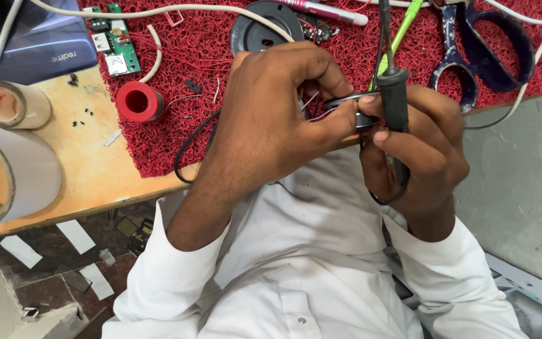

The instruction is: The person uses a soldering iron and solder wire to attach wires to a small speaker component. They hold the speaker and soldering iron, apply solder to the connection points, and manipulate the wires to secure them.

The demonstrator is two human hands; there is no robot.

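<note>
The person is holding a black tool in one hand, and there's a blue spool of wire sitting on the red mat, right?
Not quite: the spool is red, not blue. The head view shows it at the edge of the red mat. The rest holds: the right hand grips a black tool, while the left hand pinches a small part beside it.

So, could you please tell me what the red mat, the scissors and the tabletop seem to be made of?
The red mat looks like looped plastic mesh, matte and springy. The scissors show dull grey metal blades, with dark blue handles that are probably plastic. The tabletop appears to be smooth, light-brown laminated wood.
</note>
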